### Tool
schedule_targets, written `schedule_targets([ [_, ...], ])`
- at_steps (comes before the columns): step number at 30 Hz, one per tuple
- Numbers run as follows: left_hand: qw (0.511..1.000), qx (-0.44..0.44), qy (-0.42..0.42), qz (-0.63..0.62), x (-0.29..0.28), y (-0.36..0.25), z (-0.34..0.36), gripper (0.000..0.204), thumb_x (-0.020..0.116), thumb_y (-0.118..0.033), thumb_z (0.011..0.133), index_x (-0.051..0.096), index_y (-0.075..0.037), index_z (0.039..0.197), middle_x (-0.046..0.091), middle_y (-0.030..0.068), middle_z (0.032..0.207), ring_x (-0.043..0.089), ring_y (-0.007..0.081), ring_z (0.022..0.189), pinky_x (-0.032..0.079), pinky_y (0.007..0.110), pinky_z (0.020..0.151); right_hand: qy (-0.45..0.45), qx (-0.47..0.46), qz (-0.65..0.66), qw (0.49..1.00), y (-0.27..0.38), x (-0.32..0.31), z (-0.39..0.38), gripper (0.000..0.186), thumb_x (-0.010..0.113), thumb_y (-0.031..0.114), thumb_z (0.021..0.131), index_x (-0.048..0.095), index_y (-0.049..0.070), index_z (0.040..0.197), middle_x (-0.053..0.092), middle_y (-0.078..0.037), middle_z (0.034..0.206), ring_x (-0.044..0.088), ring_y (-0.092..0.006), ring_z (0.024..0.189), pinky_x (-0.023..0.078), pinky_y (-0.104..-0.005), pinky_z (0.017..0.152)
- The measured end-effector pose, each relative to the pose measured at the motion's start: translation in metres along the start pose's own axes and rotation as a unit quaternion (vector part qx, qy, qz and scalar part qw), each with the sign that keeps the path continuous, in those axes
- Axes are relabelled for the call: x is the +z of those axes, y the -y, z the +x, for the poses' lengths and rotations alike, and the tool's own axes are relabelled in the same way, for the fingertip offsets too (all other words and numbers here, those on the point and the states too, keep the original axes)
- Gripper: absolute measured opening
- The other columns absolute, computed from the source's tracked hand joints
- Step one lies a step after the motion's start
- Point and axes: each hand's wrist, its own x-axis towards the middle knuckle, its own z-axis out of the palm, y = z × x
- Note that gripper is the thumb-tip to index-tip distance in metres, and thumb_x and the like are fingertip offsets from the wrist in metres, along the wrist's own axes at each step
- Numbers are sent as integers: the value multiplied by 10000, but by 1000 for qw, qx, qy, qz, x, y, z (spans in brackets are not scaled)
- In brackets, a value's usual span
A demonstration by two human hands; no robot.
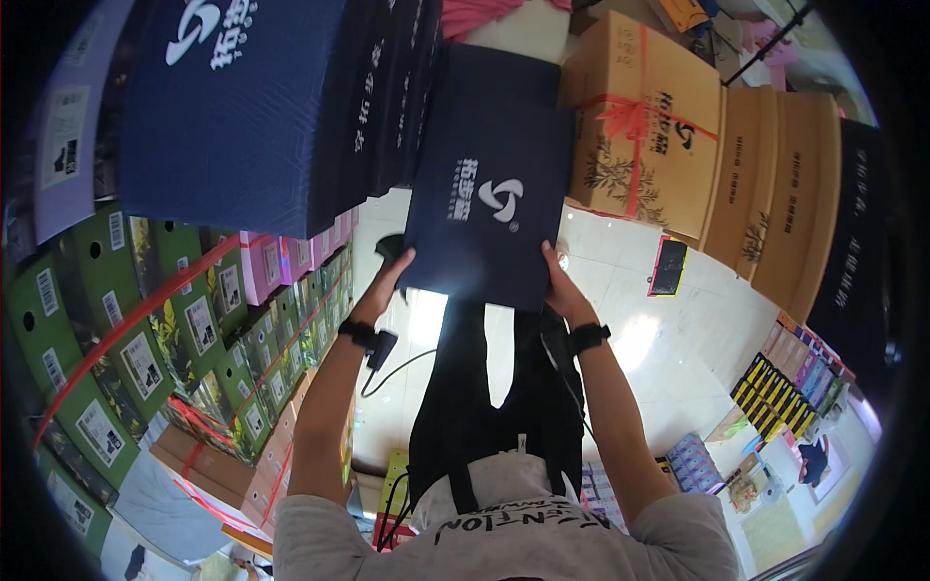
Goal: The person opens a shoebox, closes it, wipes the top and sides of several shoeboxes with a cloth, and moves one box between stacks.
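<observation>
Stacked cartons wall you in: green printed boxes (145, 339) on your left, tan cardboard boxes (678, 145) on your right, glossy pale floor (659, 339) between. You hold the flat navy box (489, 179) out in front, left hand (387, 281) and right hand (562, 286) apart, each clamped on a lower corner. Keep it level; open room lies centre-right.

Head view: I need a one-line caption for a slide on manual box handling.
Both hands, left hand and right hand, grip the near edge of a flat navy-blue cardboard box among stacked boxes.
</observation>
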Motion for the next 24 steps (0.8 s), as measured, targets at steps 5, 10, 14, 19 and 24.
schedule_targets([
  [5, 994, -34, 59, -86, 23, -27, -84, 477, 461, -304, 932, 381, 5, 1287, 490, 88, 1243, 468, 168, 1140, 358, 294, 973, -21, -9, -52, 998, 12, 33, -73, 752, 505, 558, 832, 301, 53, 1351, 378, -103, 1351, 379, -194, 1224, 314, -302, 1012],
  [10, 992, -114, 51, -29, 39, -51, -150, 664, 545, -389, 877, 253, -42, 1362, 332, 71, 1359, 333, 150, 1240, 289, 284, 1005, 3, 54, -14, 998, 31, 52, -134, 795, 553, 548, 805, 267, 33, 1340, 396, -96, 1310, 393, -198, 1190, 316, -321, 1001],
  [14, 991, -123, 8, -46, 73, -94, -222, 568, 489, -389, 905, 321, -53, 1331, 442, 81, 1280, 413, 158, 1189, 306, 284, 999, 28, 73, -18, 997, 18, 61, -184, 798, 571, 553, 786, 248, 73, 1336, 385, -70, 1293, 385, -210, 1172, 336, -385, 956],
  [19, 991, -105, 35, 82, 81, -92, -286, 714, 512, -410, 888, 187, -14, 1386, 318, 100, 1380, 286, 186, 1279, 212, 311, 1057, 32, 55, -28, 998, 30, 82, -269, 860, 565, 564, 780, 181, 80, 1379, 348, -94, 1338, 346, -226, 1218, 296, -390, 987],
  [24, 997, -34, 12, 64, 128, -126, -345, 575, 564, -215, 876, 297, 18, 1329, 431, 94, 1293, 408, 161, 1179, 293, 297, 1007, 22, -9, -37, 999, 57, 94, -337, 934, 586, 550, 773, 115, 32, 1392, 296, -149, 1373, 284, -232, 1271, 223, -333, 1040],
])
